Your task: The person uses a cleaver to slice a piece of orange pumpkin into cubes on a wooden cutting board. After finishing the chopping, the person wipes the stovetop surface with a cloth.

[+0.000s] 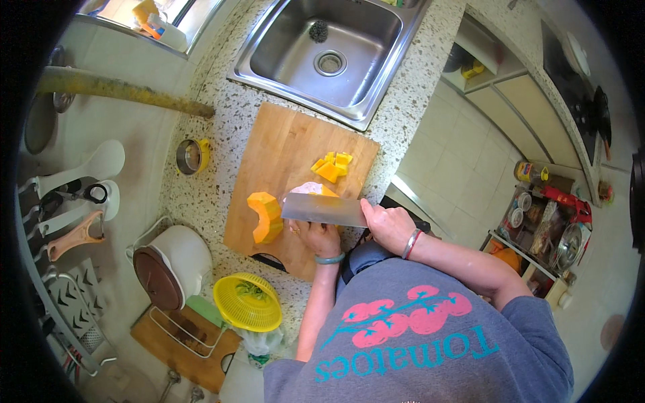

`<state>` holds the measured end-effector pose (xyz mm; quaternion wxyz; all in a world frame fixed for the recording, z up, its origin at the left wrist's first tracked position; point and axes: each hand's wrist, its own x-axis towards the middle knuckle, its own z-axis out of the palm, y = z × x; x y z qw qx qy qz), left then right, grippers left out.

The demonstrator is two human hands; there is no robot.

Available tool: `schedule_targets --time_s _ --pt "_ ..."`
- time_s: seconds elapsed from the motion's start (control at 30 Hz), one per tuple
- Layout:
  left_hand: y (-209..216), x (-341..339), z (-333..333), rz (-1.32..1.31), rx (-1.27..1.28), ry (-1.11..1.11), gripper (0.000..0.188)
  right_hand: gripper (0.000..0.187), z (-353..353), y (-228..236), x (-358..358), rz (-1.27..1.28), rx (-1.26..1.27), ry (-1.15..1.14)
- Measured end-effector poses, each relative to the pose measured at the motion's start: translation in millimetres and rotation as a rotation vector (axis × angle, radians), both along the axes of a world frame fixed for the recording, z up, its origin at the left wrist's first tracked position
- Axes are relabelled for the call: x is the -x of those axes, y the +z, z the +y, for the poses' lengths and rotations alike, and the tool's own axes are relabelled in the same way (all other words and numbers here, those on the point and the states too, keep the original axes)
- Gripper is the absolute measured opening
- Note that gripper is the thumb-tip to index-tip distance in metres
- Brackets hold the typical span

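Observation:
My right hand (390, 225) is closed round the handle of a cleaver (324, 209), its wide blade pointing left across the wooden cutting board (269, 151). My left hand (317, 236) is close against the near side of the blade, its fingertips hidden by it. An orange pumpkin piece (327, 191) shows just past the blade, beside a pale pinkish patch that I cannot make out; my left hand appears to hold this piece. To the left lies a curved, ridged pumpkin wedge (266, 218). Several cut pumpkin chunks (330, 166) sit in a heap farther up the board.
A steel sink (396, 40) with a dark scrubber (318, 31) adjoins the board's far side. On the left are a yellow-handled cup (201, 156), a white pot with a brown lid (158, 277) and a yellow colander (235, 310) holding green bits. Utensils (80, 171) hang on the wall.

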<state>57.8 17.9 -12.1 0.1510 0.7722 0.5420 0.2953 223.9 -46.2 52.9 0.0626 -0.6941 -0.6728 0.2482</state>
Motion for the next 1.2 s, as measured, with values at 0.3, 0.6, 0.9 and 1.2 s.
schedule_targets --time_s 0.3,0.6,0.9,1.2 --pt "-4 2 -1 -0.001 0.006 -0.018 0.034 0.037 4 0 5 -0.022 0.058 0.006" --pt "5 -8 0 -0.061 -0.029 0.008 0.030 0.017 33 10 21 0.028 0.143 -0.013" --pt "7 -8 4 -0.047 -0.009 0.010 0.017 0.015 77 6 27 0.091 0.208 0.009" --pt "3 -8 0 -0.071 0.026 0.043 0.021 0.014 48 11 16 -0.008 0.288 -0.006"
